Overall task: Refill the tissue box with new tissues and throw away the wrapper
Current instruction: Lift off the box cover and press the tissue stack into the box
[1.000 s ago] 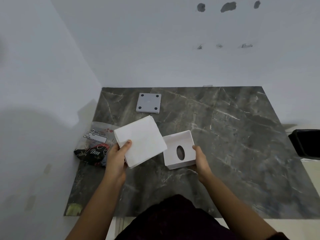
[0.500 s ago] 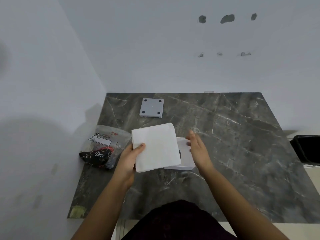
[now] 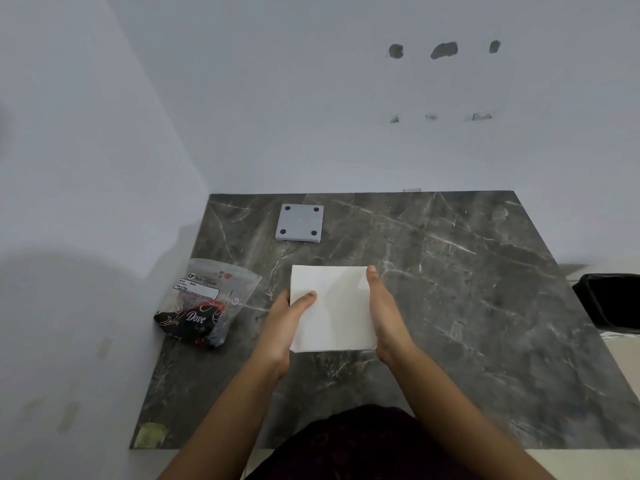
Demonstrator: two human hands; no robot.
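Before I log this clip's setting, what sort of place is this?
Probably a plain room at home, though that is uncertain. A dark marble-look tabletop sits in a corner of bare white walls with patched holes, a black bin stands beside it, and a tissue wrapper lies on the surface.

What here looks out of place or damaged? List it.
The wall shows three dark gouges with smaller chipped marks below, like torn-out fixings. The crumpled wrapper lies on the marble top, not binned. A grey square base plate sits upside down, feet up.
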